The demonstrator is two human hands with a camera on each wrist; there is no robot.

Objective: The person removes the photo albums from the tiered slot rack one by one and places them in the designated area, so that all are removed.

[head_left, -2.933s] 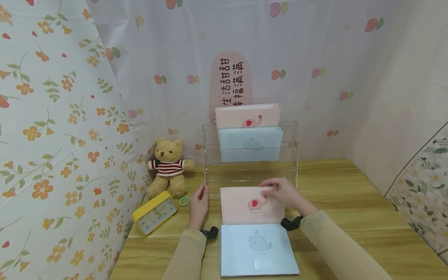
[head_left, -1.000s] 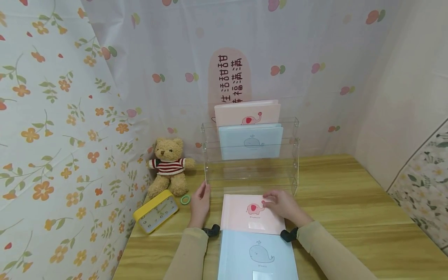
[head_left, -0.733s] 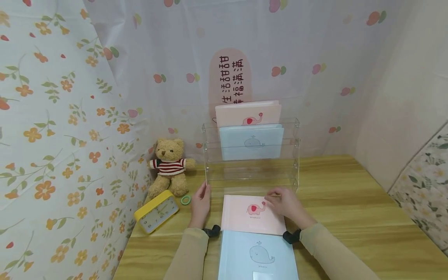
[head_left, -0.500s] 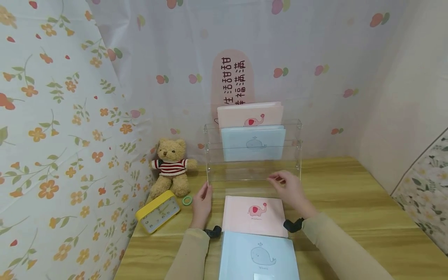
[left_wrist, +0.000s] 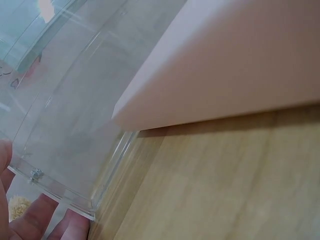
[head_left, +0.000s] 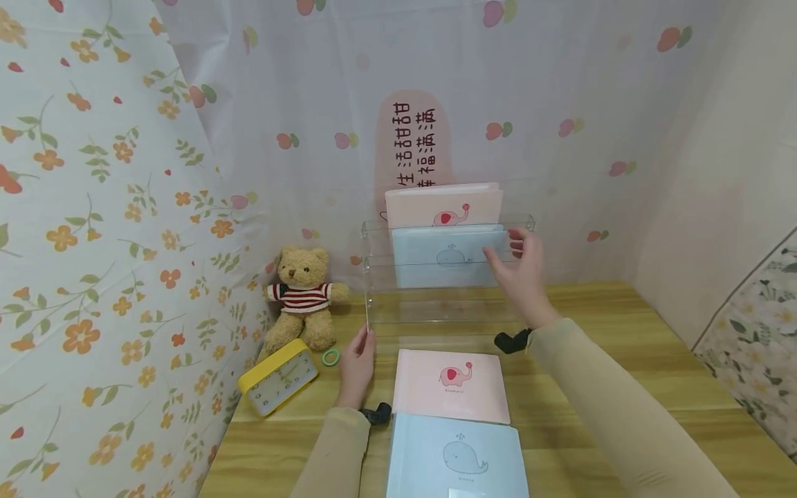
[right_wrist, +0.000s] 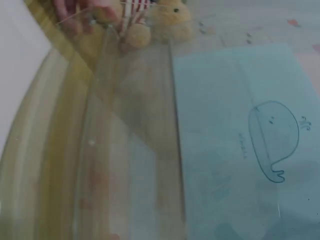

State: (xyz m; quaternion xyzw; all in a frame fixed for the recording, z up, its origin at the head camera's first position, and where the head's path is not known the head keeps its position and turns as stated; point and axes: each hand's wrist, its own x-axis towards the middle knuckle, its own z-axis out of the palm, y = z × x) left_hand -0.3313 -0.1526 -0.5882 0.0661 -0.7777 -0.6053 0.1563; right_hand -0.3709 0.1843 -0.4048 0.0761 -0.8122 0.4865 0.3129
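Observation:
A clear acrylic rack [head_left: 526,228] stands at the back of the wooden table [head_left: 623,360]. It holds a pink elephant book [head_left: 443,206] behind a blue whale book [head_left: 436,257]. My right hand [head_left: 519,266] is raised in front of the rack with fingers spread, next to the right edge of that blue book, and holds nothing. Through the acrylic, the right wrist view shows the blue whale book [right_wrist: 250,145]. My left hand [head_left: 356,363] rests with straight fingers [left_wrist: 35,220] against the rack's lower left corner [left_wrist: 75,200]. A second pink elephant book [head_left: 450,384] lies flat before the rack, and a second blue whale book [head_left: 456,460] lies nearer me.
A teddy bear [head_left: 303,294] in a striped jumper sits left of the rack. A yellow clock [head_left: 277,377] and a green ring [head_left: 329,357] lie in front of it. Patterned cloth walls close in the left and back; bare wood lies to the right.
My right hand has let go of the pink book on the table and risen to the blue book in the rack. The left hand has stayed at the rack's corner.

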